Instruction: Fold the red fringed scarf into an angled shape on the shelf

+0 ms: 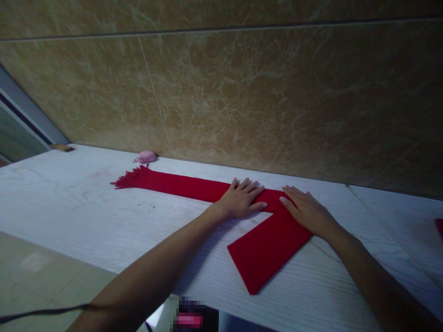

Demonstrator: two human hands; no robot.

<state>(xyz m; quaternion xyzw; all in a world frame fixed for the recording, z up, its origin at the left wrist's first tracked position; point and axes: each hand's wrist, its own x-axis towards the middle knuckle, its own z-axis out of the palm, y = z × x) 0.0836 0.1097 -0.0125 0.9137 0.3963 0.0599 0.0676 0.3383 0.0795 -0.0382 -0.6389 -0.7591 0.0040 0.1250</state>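
A long red scarf [187, 185] with a fringed end at the left lies on a white wood-grain table [69, 203]. Its right part is folded back toward me at an angle, making a flat red panel [266, 251]. My left hand [242, 199] lies flat on the scarf just left of the fold, fingers stretched out. My right hand [306, 210] rests flat on the fold's corner, fingers together and extended. Neither hand grips anything.
A small pink object [146, 157] sits against the marble-tiled wall [242, 92] behind the fringe. A small wooden piece [62, 147] lies at the table's far left corner. A red item [439, 227] shows at the right edge. A dark cable [41, 312] runs below the table's front edge.
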